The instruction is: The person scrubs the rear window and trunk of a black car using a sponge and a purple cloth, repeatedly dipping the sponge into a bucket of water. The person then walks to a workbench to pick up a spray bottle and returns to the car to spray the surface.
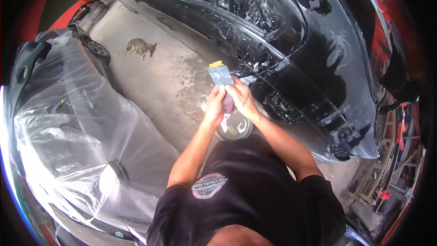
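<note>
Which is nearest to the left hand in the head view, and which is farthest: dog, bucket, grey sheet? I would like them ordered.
1. Grey sheet: held by the left hand.
2. Bucket: below, slightly right.
3. Dog: well ahead, left.

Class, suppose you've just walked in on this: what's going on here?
A person grips a grey-blue sheet with yellow at its top in both the left hand and right hand; a purple item shows between the hands. Below is a round container. To the right stands a black car, its surface streaked with whitish marks. Clear plastic sheeting covers a vehicle on the left, and a dog lies beyond it.
</note>
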`<state>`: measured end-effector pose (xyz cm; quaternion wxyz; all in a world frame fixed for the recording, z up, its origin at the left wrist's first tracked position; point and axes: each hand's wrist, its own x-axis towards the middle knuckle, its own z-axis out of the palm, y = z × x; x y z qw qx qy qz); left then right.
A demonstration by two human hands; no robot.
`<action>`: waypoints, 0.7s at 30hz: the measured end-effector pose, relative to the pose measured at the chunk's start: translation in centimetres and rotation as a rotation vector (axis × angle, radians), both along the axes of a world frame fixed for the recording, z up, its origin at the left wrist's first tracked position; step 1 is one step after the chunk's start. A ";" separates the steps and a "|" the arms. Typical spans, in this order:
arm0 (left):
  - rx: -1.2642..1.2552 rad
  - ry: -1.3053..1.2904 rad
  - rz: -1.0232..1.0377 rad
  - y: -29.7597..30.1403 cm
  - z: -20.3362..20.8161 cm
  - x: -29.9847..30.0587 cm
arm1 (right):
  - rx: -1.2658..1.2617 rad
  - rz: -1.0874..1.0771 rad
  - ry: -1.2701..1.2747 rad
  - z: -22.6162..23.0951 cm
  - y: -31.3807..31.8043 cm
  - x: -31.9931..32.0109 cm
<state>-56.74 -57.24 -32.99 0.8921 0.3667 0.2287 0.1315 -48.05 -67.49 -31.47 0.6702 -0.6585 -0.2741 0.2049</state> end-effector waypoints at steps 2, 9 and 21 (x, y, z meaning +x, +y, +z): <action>0.021 0.073 -0.017 1.0 0.4 -0.3 | -0.067 0.000 -0.141 0.6 0.1 1.4; 0.446 0.119 -0.115 3.1 3.4 2.9 | 0.058 0.011 -0.042 5.7 1.5 4.8; 0.540 0.070 -0.200 23.4 1.4 14.0 | -0.674 -0.376 -1.396 4.4 9.9 15.8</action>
